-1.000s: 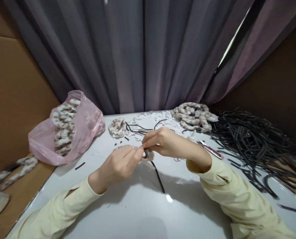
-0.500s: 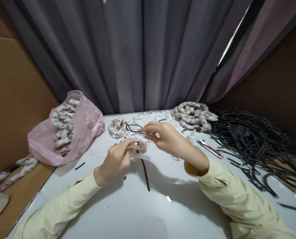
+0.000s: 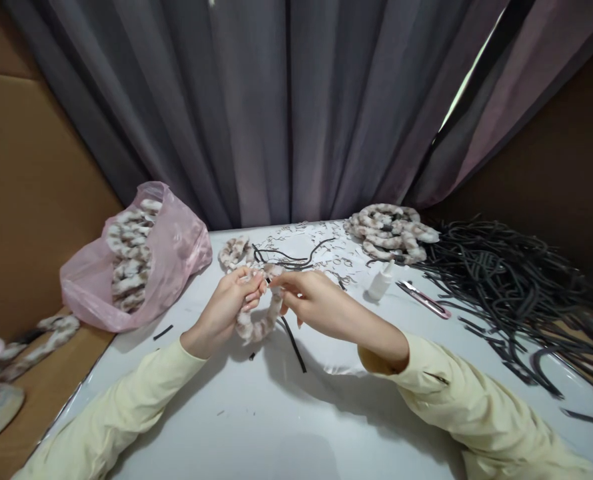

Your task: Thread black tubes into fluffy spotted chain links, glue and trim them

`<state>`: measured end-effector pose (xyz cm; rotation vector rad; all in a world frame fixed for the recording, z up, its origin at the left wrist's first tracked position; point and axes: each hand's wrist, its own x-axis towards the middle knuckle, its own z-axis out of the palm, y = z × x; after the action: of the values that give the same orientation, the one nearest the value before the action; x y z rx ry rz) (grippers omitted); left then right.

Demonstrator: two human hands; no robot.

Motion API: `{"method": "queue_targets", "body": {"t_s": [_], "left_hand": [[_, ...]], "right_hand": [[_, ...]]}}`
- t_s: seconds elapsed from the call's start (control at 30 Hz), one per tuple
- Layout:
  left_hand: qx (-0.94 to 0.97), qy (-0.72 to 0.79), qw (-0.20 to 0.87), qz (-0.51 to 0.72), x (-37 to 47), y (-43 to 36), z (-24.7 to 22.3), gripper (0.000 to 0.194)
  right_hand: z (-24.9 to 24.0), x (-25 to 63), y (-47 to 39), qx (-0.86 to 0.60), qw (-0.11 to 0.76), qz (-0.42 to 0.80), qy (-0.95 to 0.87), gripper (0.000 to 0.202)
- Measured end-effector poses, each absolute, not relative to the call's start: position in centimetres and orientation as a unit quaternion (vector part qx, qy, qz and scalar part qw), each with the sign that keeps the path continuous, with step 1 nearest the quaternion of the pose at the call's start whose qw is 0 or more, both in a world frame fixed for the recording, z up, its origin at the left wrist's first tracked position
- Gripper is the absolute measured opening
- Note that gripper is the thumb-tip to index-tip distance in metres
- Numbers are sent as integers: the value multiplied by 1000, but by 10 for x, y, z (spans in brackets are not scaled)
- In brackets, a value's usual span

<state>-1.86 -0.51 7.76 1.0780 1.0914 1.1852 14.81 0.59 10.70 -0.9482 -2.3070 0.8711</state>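
Note:
My left hand [image 3: 219, 305] pinches one end of a fluffy white-and-brown fabric ring [image 3: 257, 329] whose lower part hangs in a loop above the white table. A small dark piece shows at the join between my fingertips. My right hand [image 3: 319, 297] has its fingers curled on the other side of the same ring, close against the left. Just beneath, a short black cord [image 3: 294, 345] lies on the table. Behind my left hand rests another fluffy ring [image 3: 232, 252], with loose black cords [image 3: 289, 257] beside it.
A pink plastic bag [image 3: 184, 250] of fluffy rings stands at left. To the right are a small white bottle [image 3: 380, 283], thread snips [image 3: 425, 301], a heap of fluffy rings [image 3: 391, 230] and a tangle of black cords [image 3: 501, 287]. Grey curtains [image 3: 256, 113] hang behind the table.
My right hand has come down and left to meet my left hand at the ring. The ring's loop now hangs in view, and the bottle is uncovered.

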Motion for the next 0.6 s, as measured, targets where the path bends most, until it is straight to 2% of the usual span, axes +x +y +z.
{"method": "queue_targets", "body": {"t_s": [0.1, 0.23, 0.37, 0.5, 0.6], "left_hand": [[464, 471, 554, 506, -18, -5, 78, 24], [464, 470, 551, 510, -19, -5, 80, 26], [482, 471, 531, 513, -20, -6, 84, 25], [536, 485, 470, 506, -20, -9, 86, 25], [600, 514, 372, 487, -20, -13, 86, 22]], "right_hand": [[107, 146, 4, -368, 232, 374, -819, 29], [105, 141, 3, -360, 212, 539, -731, 20], [107, 138, 4, -317, 246, 679, -615, 16], [110, 140, 7, -314, 292, 719, -547, 15], [110, 143, 9, -340, 301, 691, -562, 19]]}}
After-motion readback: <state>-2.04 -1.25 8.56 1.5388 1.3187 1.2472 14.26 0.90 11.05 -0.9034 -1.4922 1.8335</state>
